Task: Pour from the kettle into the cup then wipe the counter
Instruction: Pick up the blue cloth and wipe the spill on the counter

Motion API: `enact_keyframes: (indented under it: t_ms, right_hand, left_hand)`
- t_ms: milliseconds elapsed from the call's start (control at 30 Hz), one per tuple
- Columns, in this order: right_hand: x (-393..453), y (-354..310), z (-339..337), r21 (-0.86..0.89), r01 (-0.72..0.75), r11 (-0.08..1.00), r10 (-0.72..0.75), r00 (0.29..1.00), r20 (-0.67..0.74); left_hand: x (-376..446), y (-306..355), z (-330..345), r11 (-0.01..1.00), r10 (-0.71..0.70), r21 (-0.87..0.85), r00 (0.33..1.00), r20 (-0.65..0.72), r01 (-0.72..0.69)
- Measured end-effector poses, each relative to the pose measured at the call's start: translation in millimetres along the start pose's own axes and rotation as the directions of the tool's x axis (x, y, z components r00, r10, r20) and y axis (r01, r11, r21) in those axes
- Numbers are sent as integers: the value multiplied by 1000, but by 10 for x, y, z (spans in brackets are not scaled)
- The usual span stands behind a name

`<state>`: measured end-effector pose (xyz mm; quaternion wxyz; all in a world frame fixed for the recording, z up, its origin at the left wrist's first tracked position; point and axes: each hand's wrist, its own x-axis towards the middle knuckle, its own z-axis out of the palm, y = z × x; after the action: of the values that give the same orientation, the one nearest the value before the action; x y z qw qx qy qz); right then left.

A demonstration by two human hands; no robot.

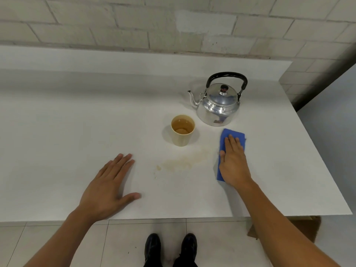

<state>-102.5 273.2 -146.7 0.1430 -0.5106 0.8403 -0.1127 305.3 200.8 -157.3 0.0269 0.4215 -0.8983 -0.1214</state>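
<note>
A shiny metal kettle with a black handle stands upright on the white counter, spout pointing left. In front and left of it is a beige cup holding brownish liquid. A pale brown spill stains the counter below the cup. My right hand lies flat, palm down, on a blue cloth to the right of the spill. My left hand rests flat on the counter with fingers spread and holds nothing.
A low white ledge and a pale brick wall run behind the counter. The counter's right edge drops off beside the kettle. A brown cardboard box sits on the tiled floor under the front right corner.
</note>
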Motion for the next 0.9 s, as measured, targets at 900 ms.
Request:
enact_keyframes:
  t_ms: [900]
  right_hand:
    - [-518, -451, 211, 147, 434, 889, -440, 898, 15]
  left_hand:
    - [-2, -7, 17, 1000, 14, 16, 1000, -16, -14]
